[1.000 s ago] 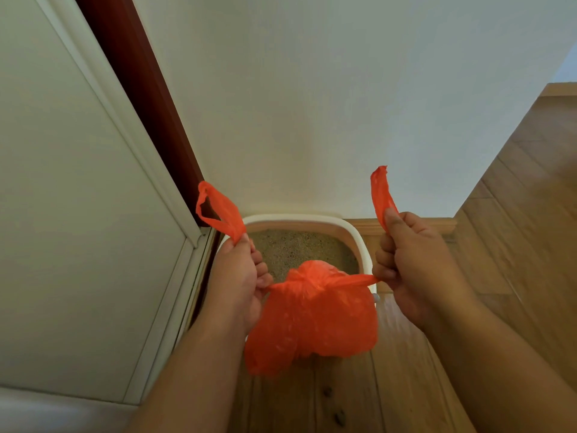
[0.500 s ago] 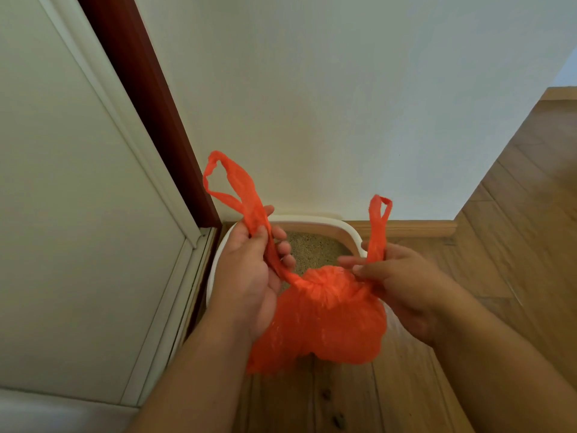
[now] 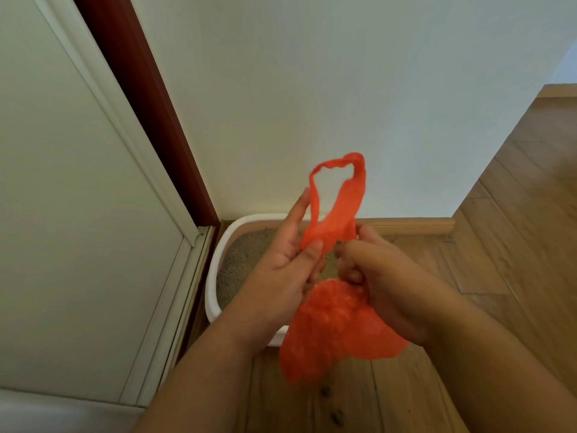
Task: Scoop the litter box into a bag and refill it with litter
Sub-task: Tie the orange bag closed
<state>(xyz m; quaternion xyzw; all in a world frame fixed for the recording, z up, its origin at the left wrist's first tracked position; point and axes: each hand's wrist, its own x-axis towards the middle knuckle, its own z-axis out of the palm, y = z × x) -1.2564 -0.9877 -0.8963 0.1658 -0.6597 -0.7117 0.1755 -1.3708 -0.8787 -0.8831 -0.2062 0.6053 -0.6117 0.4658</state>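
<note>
An orange plastic bag hangs bulging between my hands, above the near end of a white litter box filled with grey-tan litter. My left hand pinches the base of one bag handle between thumb and fingers; that handle loops upward in front of the wall. My right hand has its fingers curled round the bag's neck and the other handle, which is hidden inside the grip. Both hands meet just above the bag's knotted top. The bag hides the box's near right corner.
The litter box sits in a corner between a white wall and a white door with a dark red frame. A wooden baseboard runs along the wall. Wood flooring extends right and toward me.
My hands have come together from wide apart. The left handle now stands up in a loop over both hands, and the right handle has gone into my right hand's grip.
</note>
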